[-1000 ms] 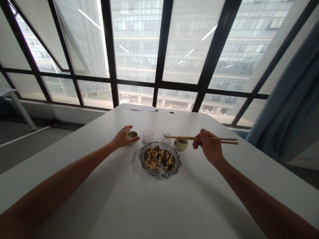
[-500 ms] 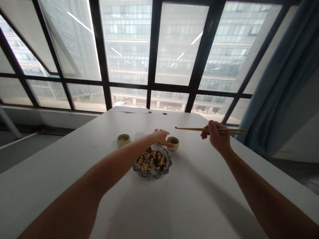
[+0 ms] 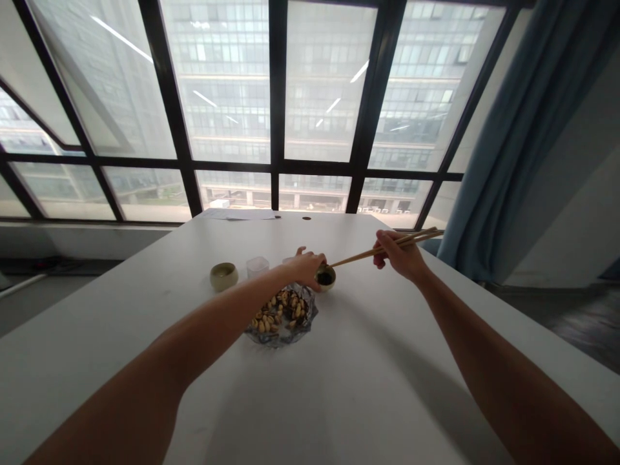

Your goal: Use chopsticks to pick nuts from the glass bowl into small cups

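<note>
My left hand (image 3: 308, 266) is closed on the side of a small round cup (image 3: 330, 286), whose mouth faces me and looks dark inside. My right hand (image 3: 400, 254) grips a pair of wooden chopsticks (image 3: 356, 258), their tips at the far rim of that cup. Whether the tips pinch anything cannot be made out. Below my left wrist lies a clear, crinkled-looking dish (image 3: 305, 328) of pistachio-like nuts (image 3: 267, 321), partly covered by my forearm. A second small greenish cup (image 3: 223, 278) stands to the left.
A clear plastic-looking cup (image 3: 257, 265) stands behind my left forearm. Papers (image 3: 249, 214) lie at the far end of the white table (image 3: 290, 407), near two dark round spots. Windows line the far side, and a blue curtain (image 3: 508, 135) hangs at the right.
My left hand has closed on the right cup, which now seems tipped toward me. My right hand has brought the chopstick tips left and down to its rim; the small dark piece at them no longer shows.
</note>
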`<action>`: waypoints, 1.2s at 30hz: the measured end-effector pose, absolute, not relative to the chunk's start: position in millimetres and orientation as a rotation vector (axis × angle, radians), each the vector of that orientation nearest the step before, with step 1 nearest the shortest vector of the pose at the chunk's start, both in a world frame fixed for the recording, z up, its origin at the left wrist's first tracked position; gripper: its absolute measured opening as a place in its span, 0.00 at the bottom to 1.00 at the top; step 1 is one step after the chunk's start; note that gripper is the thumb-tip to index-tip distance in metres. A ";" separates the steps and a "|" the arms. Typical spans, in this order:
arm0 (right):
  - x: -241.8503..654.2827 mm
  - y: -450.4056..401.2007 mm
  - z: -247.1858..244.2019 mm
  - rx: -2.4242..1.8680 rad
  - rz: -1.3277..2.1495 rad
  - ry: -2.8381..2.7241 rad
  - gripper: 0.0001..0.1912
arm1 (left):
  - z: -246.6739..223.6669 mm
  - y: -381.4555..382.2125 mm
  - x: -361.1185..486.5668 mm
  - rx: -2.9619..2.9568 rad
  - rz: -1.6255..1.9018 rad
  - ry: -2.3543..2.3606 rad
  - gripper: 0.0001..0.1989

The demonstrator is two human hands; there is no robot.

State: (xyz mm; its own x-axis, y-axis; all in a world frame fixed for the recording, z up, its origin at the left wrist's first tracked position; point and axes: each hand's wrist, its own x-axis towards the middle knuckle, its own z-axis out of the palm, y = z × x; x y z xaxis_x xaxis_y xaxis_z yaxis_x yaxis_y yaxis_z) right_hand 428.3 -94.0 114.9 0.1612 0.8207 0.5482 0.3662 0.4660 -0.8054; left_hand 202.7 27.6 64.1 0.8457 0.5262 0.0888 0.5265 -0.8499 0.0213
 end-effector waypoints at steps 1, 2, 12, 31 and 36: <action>428.7 -93.8 114.6 -1.119 0.444 -1.441 0.31 | 64.5 26.9 202.8 -3.014 -0.142 -0.860 0.39; 429.0 -93.5 114.0 -1.122 0.442 -1.442 0.31 | 64.9 26.6 202.9 -3.015 -0.143 -0.863 0.39; 417.2 -78.3 86.7 -1.261 0.348 -1.453 0.33 | 60.9 35.7 203.3 -3.062 -0.190 -0.952 0.40; 339.1 -124.3 118.2 -1.264 0.768 -1.620 0.36 | 81.6 30.2 108.1 -2.875 -0.581 -1.037 0.27; 318.2 -121.5 94.4 -1.224 0.824 -1.691 0.34 | 63.8 28.1 29.9 -2.649 -0.903 -1.242 0.24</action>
State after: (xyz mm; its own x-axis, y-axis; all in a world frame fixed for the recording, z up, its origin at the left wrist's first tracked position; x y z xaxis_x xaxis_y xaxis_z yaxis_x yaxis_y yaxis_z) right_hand 318.2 -121.5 94.4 -0.1406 0.9542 0.2642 0.3800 0.2984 -0.8755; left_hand 29.9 28.1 63.8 0.4975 0.6772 0.5421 0.7243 -0.6682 0.1699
